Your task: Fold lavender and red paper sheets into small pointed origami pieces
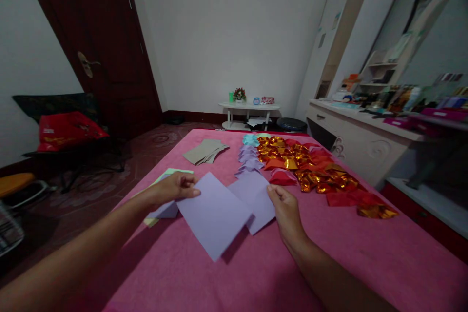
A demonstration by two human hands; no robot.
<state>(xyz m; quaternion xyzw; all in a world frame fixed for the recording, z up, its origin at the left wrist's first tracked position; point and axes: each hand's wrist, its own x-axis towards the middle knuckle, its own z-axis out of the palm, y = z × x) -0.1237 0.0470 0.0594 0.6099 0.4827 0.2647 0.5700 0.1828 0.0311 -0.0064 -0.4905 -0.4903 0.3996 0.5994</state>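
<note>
My left hand point(181, 186) pinches the corner of a square sheet of lilac paper point(214, 219), held above the pink cloth. Another lilac sheet point(258, 204) is gripped at its right edge by my right hand point(285, 207), thumb on top. The left sheet partly overlaps the right one. Under and beside my left wrist lies a stack of lilac and pale green paper point(164, 210). Just beyond the sheets, folded lilac paper pieces point(249, 158) run in a row, with folded gold and red pieces point(292, 161) to their right.
Grey-beige sheets point(206, 151) lie fanned on the pink-covered table point(204, 287). Light blue folded pieces point(250, 140) sit at its far end. A white side table point(248, 106) stands by the wall, a dresser point(358, 131) at right, and a chair with a red bag point(69, 131) at left.
</note>
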